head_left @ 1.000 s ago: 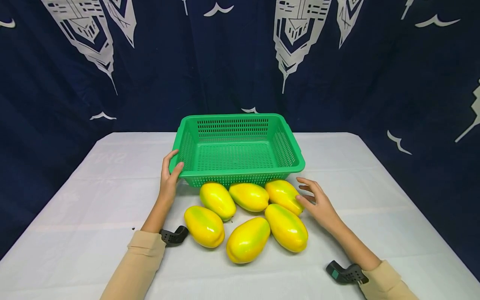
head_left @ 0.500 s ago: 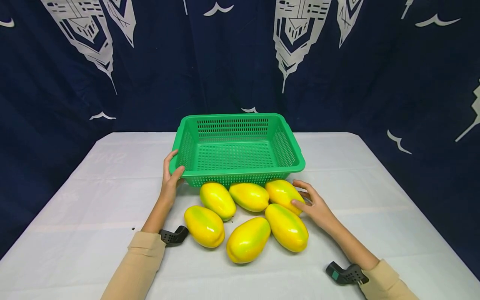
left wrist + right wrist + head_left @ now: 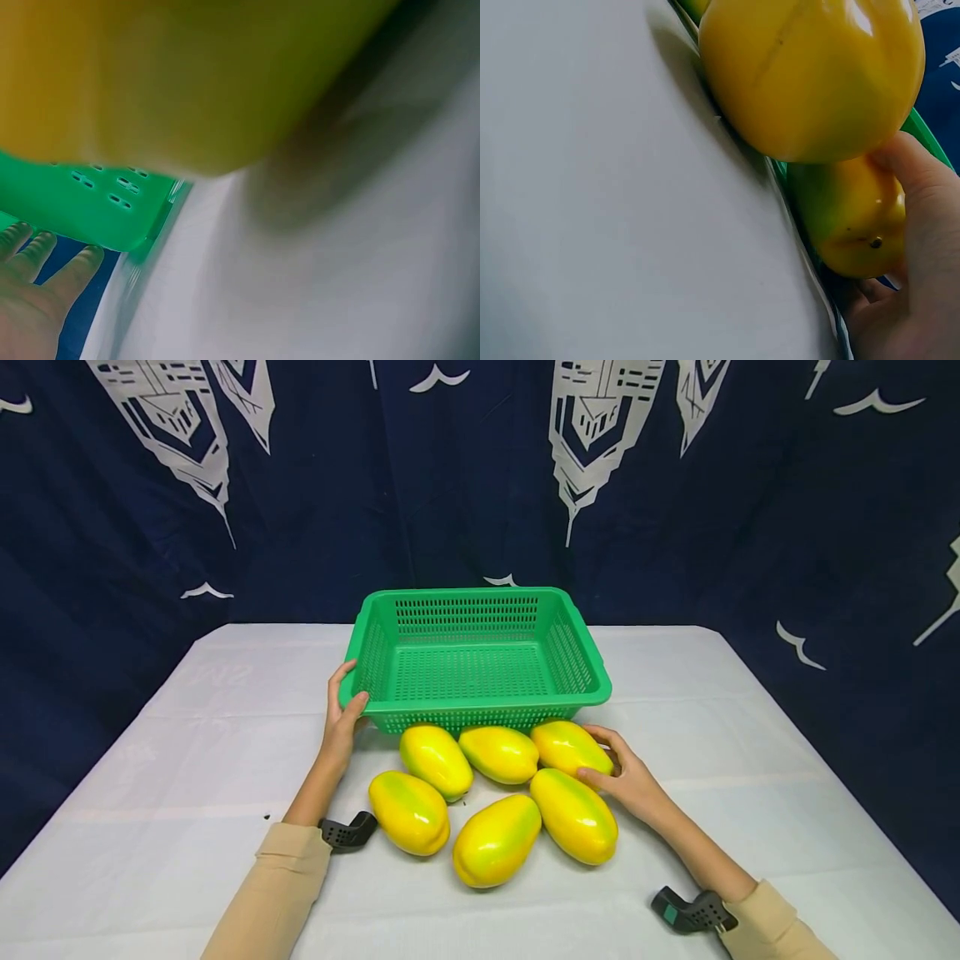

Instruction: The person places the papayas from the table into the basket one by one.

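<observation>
A green plastic basket (image 3: 472, 706) with slotted walls stands at the back middle, nothing inside it. My left hand (image 3: 341, 718) holds its near left corner, thumb at the rim and fingers along the outer side. Just in front of the basket lie several yellow-green papayas. My right hand (image 3: 630, 781) is around the rightmost back papaya (image 3: 566, 745), thumb on its near side and fingers on its far side. In the right wrist view, the thumb presses this papaya (image 3: 859, 225), while a nearer papaya (image 3: 810, 82) covers part of it.
The other papayas sit close together: one at back left (image 3: 435, 762), one at back middle (image 3: 498, 754), and a front row with a left one (image 3: 408, 812), a middle one (image 3: 497, 841) and a right one (image 3: 573, 816). White cloth covers the table (image 3: 187, 760); a dark blue curtain (image 3: 465, 485) hangs behind.
My right hand has moved left and slightly toward me, from beside the rightmost back papaya to a grip around it. The left hand stays at the basket's corner.
</observation>
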The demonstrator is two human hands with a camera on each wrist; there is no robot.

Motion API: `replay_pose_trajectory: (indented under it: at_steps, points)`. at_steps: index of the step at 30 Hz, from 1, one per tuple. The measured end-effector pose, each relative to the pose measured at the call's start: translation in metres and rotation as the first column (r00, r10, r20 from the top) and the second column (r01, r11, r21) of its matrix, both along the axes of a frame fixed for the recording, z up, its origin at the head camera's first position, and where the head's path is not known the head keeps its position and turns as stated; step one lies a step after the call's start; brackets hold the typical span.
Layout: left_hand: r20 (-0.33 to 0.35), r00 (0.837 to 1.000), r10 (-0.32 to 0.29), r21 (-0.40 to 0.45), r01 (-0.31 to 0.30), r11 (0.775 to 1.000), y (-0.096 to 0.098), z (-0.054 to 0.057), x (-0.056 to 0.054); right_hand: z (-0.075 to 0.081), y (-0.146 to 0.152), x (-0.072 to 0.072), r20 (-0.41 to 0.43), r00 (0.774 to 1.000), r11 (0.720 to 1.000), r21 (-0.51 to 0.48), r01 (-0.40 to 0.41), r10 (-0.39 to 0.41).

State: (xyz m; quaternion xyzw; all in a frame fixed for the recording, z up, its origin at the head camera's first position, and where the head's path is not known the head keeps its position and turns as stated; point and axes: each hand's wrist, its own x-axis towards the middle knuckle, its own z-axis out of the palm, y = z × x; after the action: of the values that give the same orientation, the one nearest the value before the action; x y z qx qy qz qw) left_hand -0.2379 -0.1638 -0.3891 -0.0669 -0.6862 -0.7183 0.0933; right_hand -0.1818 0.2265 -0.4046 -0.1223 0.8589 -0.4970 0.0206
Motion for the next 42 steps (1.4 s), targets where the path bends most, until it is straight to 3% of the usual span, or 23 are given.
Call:
replay_pose_trajectory:
  at_steps: [8, 23, 42]
  points:
    - [0.007, 1.0, 0.0, 0.007, 0.0, 1.0, 0.0, -0.001, 0.0, 0.005, 0.002, 0.0, -0.056, 0.998, 0.999, -0.04, 0.034, -0.037]
    - [0.002, 1.0, -0.003, 0.013, 0.003, 1.0, 0.0, -0.002, -0.002, 0.01, 0.003, 0.005, -0.166, 0.986, 0.977, -0.205, -0.056, 0.021]
    - [0.003, 1.0, -0.003, 0.01, 0.003, 1.0, 0.0, 0.0, -0.001, 0.018, -0.002, 0.01, -0.253, 0.964, 0.963, -0.227, -0.143, 0.083]
